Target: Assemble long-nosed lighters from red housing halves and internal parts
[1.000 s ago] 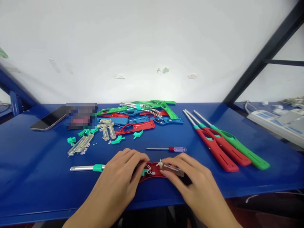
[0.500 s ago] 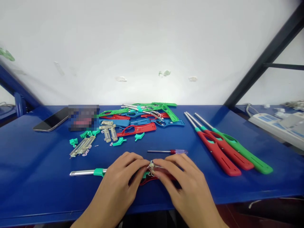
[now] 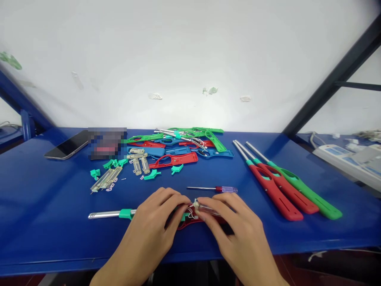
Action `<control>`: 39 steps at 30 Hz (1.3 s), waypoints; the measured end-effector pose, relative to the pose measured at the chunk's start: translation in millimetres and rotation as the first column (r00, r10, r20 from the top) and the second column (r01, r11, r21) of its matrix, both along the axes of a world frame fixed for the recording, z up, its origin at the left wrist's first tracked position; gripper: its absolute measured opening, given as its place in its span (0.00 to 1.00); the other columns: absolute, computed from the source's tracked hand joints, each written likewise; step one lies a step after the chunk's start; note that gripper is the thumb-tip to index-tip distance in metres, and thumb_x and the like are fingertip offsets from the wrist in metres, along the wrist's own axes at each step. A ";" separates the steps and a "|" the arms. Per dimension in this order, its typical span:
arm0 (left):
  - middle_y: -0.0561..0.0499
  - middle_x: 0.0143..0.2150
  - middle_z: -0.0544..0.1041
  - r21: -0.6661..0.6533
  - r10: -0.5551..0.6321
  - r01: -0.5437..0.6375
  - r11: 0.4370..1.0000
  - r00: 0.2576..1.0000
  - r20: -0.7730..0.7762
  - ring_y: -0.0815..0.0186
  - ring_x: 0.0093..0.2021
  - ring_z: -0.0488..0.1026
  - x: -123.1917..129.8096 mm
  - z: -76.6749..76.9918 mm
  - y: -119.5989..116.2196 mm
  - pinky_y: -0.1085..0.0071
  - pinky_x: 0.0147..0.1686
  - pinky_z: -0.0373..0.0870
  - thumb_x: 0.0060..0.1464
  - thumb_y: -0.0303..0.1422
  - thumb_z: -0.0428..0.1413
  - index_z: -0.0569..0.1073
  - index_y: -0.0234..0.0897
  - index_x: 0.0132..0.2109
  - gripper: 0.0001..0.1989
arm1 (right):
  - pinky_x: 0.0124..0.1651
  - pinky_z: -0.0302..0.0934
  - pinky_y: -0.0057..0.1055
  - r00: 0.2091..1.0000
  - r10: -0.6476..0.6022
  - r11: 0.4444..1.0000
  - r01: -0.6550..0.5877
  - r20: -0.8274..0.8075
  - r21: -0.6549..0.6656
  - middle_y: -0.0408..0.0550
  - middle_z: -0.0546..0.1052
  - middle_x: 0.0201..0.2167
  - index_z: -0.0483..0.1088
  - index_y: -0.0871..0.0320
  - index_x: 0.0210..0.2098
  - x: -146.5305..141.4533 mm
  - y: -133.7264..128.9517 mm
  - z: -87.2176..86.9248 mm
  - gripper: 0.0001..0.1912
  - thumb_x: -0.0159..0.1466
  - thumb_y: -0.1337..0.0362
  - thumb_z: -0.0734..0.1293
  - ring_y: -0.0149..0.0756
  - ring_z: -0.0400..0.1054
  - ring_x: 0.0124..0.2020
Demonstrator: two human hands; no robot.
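A lighter with a metal tube (image 3: 104, 215), a green collar (image 3: 126, 214) and an open red handle shell (image 3: 186, 226) lies near the table's front edge, partly hidden under both hands. My right hand (image 3: 238, 222) pinches a clear fuel tank (image 3: 206, 209) over the shell, its valve end pointing left. Beside that end, the thumb and fingertips of my left hand (image 3: 154, 222) are pressed together at thin white wires (image 3: 191, 211); their exact hold is too small to make out. Just behind the hands lies a screwdriver (image 3: 226, 189) with a clear and red handle.
Red, blue and green handle shells (image 3: 178, 159) are heaped by the wall. Left of them are clear tanks (image 3: 108, 178), green triggers (image 3: 152, 174) and a phone (image 3: 68, 146). Closed lighters (image 3: 276, 192) lie to the right, near a white device (image 3: 342, 159).
The tank in my right hand has shifted slightly right, away from my left fingertips, and more of the white wires shows. The camera view has shifted a little.
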State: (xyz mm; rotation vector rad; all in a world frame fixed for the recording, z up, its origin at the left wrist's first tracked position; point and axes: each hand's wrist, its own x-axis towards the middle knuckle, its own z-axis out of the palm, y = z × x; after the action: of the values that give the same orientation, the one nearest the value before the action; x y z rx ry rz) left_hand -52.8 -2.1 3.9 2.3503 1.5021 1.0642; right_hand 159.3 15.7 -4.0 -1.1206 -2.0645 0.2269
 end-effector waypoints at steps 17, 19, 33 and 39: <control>0.54 0.46 0.79 0.019 -0.002 0.003 1.000 1.000 -0.017 0.64 0.43 0.76 -0.1 -1.2 0.7 0.66 0.46 0.71 0.73 0.25 0.52 0.73 0.45 0.49 0.09 | 0.50 0.76 0.38 1.000 0.006 1.000 -0.006 0.011 -0.019 0.46 0.81 0.45 0.79 0.46 0.53 1.6 0.5 -2.2 0.11 0.76 0.61 0.66 0.40 0.79 0.44; 0.54 0.46 0.78 0.013 -0.008 0.008 1.000 1.000 -0.026 0.63 0.44 0.75 0.0 -2.1 0.3 0.66 0.46 0.71 0.74 0.25 0.52 0.73 0.45 0.50 0.09 | 0.47 0.76 0.36 1.000 0.019 1.000 -0.019 0.010 0.000 0.46 0.81 0.44 0.79 0.45 0.53 2.2 0.6 -1.7 0.12 0.76 0.61 0.65 0.39 0.79 0.43; 0.53 0.47 0.77 0.050 -0.067 0.071 0.996 0.995 -0.079 0.62 0.45 0.72 0.6 -2.4 -2.3 0.63 0.48 0.69 0.73 0.22 0.51 0.70 0.43 0.52 0.10 | 0.45 0.77 0.31 0.997 0.083 0.987 -0.082 -0.005 0.139 0.49 0.82 0.44 0.81 0.52 0.54 5.4 2.9 -3.7 0.14 0.74 0.69 0.67 0.37 0.79 0.43; 0.52 0.47 0.77 0.096 -0.067 0.076 0.992 0.994 -0.087 0.62 0.45 0.72 -0.2 -5.2 -3.3 0.63 0.48 0.68 0.74 0.24 0.50 0.70 0.42 0.53 0.09 | 0.44 0.77 0.33 0.996 0.087 0.990 -0.090 0.029 0.108 0.47 0.82 0.46 0.78 0.50 0.57 5.2 1.8 -4.8 0.15 0.74 0.69 0.67 0.38 0.78 0.43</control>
State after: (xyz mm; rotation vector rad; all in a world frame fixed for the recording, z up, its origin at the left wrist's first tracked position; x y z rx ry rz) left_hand -53.0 -5.4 -1.3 2.5255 1.4105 1.0597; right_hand 164.5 17.5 -8.8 -0.9713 -2.1238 0.1428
